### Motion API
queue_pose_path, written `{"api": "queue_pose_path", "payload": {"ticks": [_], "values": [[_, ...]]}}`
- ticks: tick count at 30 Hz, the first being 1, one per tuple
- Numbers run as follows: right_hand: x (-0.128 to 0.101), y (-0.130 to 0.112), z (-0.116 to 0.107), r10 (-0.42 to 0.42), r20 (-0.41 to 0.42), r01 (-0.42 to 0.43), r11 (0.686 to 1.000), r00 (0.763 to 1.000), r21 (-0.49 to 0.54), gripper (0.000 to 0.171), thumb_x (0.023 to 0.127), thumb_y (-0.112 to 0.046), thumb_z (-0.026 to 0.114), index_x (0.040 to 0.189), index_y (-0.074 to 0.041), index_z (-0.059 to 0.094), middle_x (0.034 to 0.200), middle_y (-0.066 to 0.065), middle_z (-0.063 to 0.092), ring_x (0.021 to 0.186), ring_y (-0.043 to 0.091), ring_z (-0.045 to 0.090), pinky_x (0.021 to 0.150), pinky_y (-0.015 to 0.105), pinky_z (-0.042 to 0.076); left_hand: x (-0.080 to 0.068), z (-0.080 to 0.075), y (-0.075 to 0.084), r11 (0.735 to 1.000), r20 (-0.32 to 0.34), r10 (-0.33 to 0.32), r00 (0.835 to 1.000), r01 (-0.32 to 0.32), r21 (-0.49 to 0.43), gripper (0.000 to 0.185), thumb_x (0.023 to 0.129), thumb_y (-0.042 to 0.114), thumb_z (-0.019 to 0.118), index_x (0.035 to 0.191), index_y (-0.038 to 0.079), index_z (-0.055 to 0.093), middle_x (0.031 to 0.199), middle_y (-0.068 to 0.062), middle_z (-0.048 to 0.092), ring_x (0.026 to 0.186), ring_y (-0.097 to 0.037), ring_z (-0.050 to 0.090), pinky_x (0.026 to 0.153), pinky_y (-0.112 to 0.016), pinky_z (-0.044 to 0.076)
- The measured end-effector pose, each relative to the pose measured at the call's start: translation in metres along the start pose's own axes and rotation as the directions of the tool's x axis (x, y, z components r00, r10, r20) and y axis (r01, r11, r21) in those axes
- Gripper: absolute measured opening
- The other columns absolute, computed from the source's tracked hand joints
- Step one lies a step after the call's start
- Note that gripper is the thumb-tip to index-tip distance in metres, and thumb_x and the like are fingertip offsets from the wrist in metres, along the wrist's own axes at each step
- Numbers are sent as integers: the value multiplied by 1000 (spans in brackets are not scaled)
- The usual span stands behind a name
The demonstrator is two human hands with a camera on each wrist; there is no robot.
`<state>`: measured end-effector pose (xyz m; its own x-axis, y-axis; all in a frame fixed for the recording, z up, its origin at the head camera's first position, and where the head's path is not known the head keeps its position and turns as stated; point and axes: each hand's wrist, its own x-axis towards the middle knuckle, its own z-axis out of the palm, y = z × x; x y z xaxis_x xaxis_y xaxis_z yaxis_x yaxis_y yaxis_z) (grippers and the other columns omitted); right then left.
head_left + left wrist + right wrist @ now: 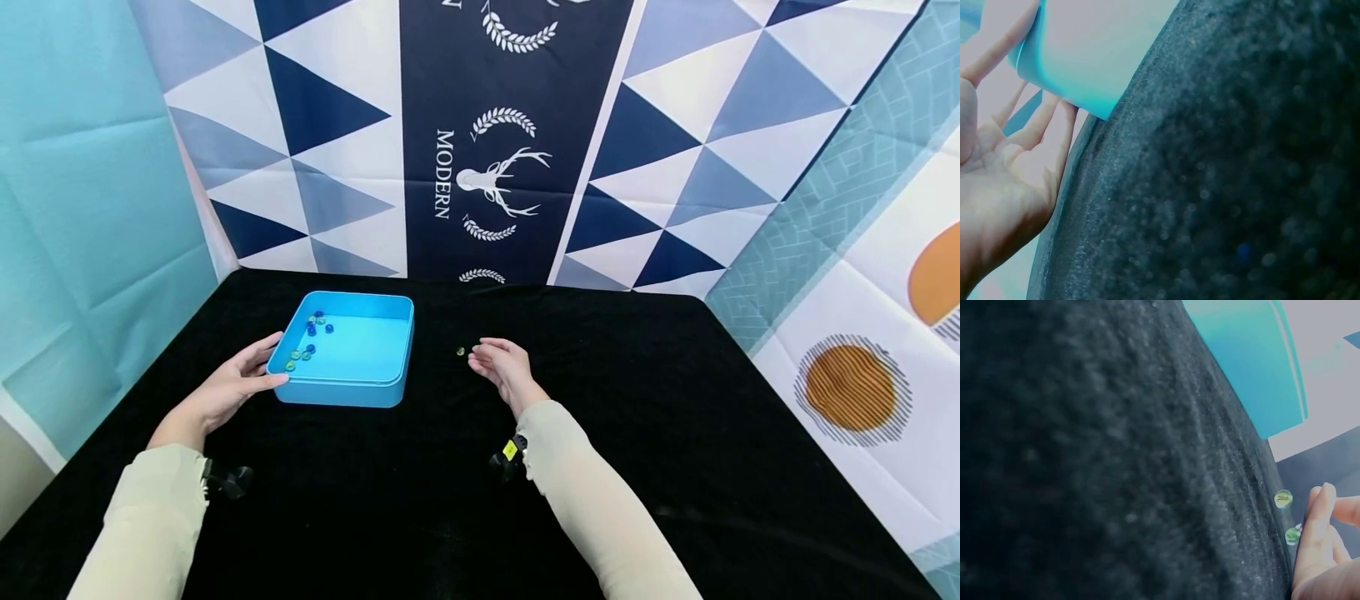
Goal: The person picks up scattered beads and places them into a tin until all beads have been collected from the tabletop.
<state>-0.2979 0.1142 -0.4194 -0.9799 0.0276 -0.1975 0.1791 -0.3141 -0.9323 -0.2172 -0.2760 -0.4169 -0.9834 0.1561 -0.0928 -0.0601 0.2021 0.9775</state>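
Observation:
A light blue square box (341,393) stands on the black cloth, with several dark blue and clear greenish glass marbles along its left side. My left hand (228,387) holds the box by its near left corner, thumb on the front wall and fingers against the left side. To the right of the box, my right hand (506,371) is low over the cloth, fingers loosely bent. A clear marble with a yellow-green swirl (1283,499) lies just beyond its fingertips. A second greenish marble (1292,535) is beside the fingers; whether they touch it I cannot tell.
Black cloth (600,417) covers the table. Patterned fabric (337,125) hangs behind it, with a plain turquoise curtain (90,208) at the left and another printed cloth (855,275) at the right. Small black devices sit at both wrists.

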Motion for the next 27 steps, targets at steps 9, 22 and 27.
{"api": "queue_pose_path", "payload": {"ticks": [9,22,27], "values": [[8,1,1,8,-23,-8,1000,1000,13,38,82,11,58,120,12,51,90,21,65,60,12,63,60,22,53,1,0,0,1000,-4,-2,1000,2,-1,84,90,20,63,151,14,5,151,-24,10,133,-40,19,105,-56,17],[16,2,3,20,-18,-21,999,1000,-32,39,82,14,57,120,14,49,74,13,62,57,14,61,55,21,52,3,0,-2,1000,4,-3,1000,3,-2,84,90,21,63,151,14,5,151,-24,10,133,-40,19,105,-57,17],[18,0,6,59,-33,-62,994,998,-89,38,81,13,59,119,12,52,74,12,62,58,14,62,55,21,52,2,0,-1,1000,-3,-5,1000,4,-9,83,90,20,63,151,14,6,151,-23,9,133,-40,17,105,-57,16]]}}
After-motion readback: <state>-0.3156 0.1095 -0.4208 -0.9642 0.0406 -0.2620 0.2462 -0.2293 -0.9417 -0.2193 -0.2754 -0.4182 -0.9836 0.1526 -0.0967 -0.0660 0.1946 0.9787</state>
